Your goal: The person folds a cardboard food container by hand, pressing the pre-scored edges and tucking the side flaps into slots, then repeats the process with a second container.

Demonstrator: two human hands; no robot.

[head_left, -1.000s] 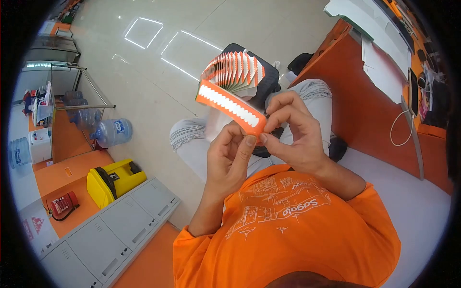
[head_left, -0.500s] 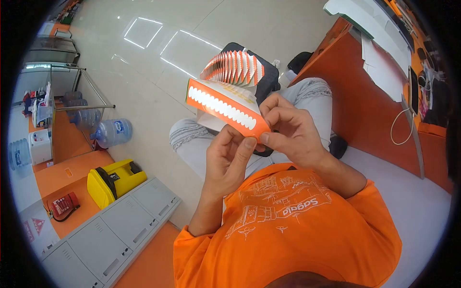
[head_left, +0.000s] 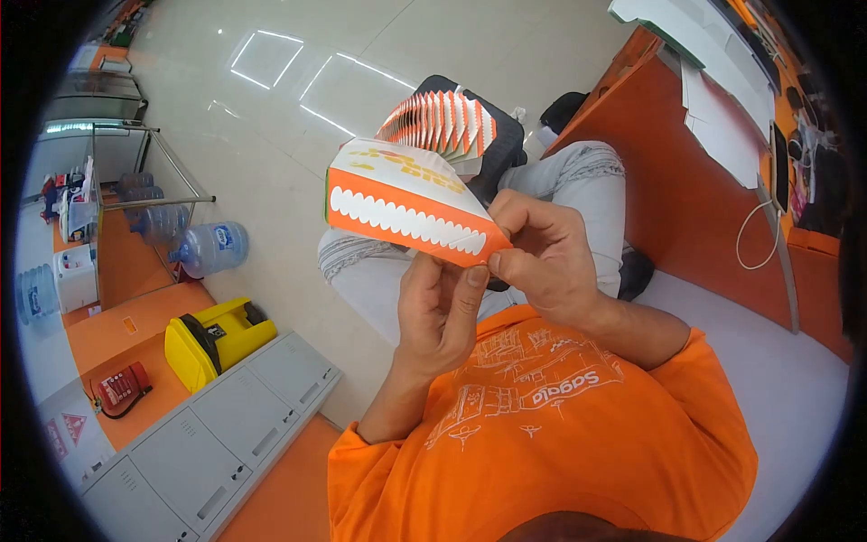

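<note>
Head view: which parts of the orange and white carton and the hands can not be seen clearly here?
- Orange and white carton: its inside and far side face away; its near corner is covered by the fingers.
- Print on its white top: too small to read.
- Left hand: palm turned away.
- Right hand: fingertips hidden behind the carton.

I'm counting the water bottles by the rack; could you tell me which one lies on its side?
The water bottle with the blue label, lying on the floor nearest the yellow bin.

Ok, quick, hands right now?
Left hand: closed on the orange carton, under its corner.
Right hand: pinching the same carton's corner.
</note>
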